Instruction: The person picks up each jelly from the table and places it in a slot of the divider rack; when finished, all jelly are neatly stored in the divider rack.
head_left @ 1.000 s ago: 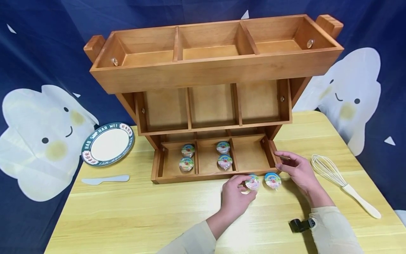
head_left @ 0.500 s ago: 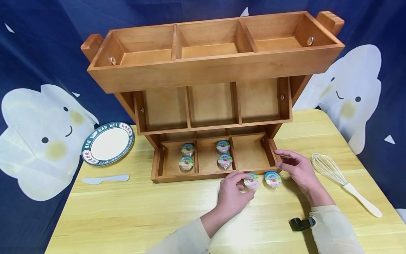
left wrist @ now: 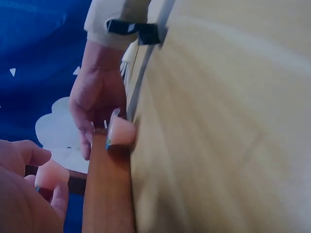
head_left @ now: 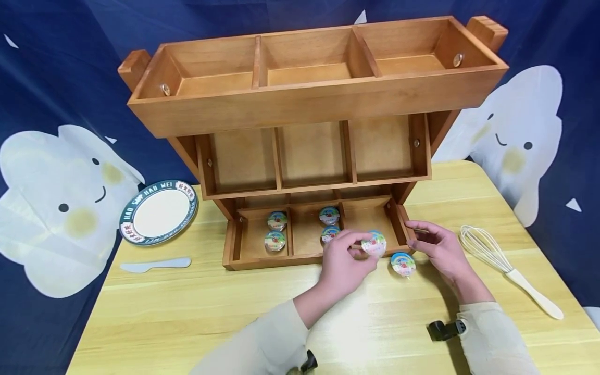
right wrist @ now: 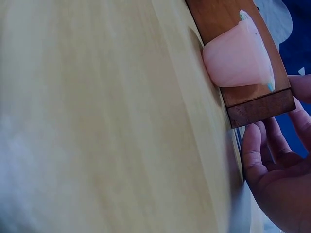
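Between the thumb and fingers of my left hand [head_left: 344, 265] is a pink jelly cup [head_left: 374, 244] with a printed foil lid. It is raised at the front edge of the right compartment of the wooden rack's bottom tray [head_left: 304, 263]. My right hand [head_left: 440, 252] grips the right end of that tray, its fingers around the corner in the right wrist view. Another jelly cup [head_left: 403, 264] stands on the table just in front of the tray, near the right hand. Two jelly cups [head_left: 274, 241] sit in the left compartment and two more [head_left: 329, 215] in the middle one.
The rack's middle tray [head_left: 314, 187] and top tray [head_left: 319, 104] overhang the bottom one. A whisk [head_left: 508, 271] lies to the right. On the left are a green-rimmed plate [head_left: 159, 240] and a pale knife [head_left: 154, 264]. A blue cloud-print cloth [head_left: 309, 13] hangs behind.
My left hand has lifted the jelly cup from the table in front of the tray up to the right compartment's front edge. The right hand keeps its place on the tray.
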A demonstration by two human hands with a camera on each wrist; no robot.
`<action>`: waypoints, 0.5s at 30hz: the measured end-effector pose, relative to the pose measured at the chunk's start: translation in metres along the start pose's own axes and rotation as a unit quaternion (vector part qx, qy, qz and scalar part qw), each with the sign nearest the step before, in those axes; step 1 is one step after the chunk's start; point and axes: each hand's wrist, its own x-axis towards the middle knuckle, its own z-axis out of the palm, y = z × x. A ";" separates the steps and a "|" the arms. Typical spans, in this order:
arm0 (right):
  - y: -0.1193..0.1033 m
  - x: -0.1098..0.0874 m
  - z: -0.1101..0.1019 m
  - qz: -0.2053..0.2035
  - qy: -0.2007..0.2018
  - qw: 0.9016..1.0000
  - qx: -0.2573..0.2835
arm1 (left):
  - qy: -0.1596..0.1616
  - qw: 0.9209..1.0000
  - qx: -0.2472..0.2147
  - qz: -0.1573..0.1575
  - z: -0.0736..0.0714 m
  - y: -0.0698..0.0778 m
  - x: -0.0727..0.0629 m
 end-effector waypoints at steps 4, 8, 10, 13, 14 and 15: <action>0.000 0.000 0.000 0.000 0.000 1.000 0.000 | 0.017 1.000 -0.022 -0.008 0.006 0.002 0.019; 0.000 0.000 0.000 -0.001 0.001 1.000 -0.002 | 0.033 0.999 -0.025 -0.017 0.013 0.001 0.035; 0.000 0.000 -0.001 -0.001 0.000 1.000 0.001 | 0.041 0.999 -0.021 -0.023 0.017 0.000 0.042; -0.001 0.000 0.000 0.000 0.001 1.000 0.004 | 0.052 0.998 -0.006 -0.035 0.023 -0.005 0.050; -0.001 0.000 0.000 0.001 0.001 1.000 0.003 | 0.055 0.998 -0.004 -0.042 0.025 -0.006 0.052; -0.001 0.000 -0.001 0.001 0.002 1.000 0.001 | 0.058 0.997 -0.001 -0.049 0.026 -0.007 0.054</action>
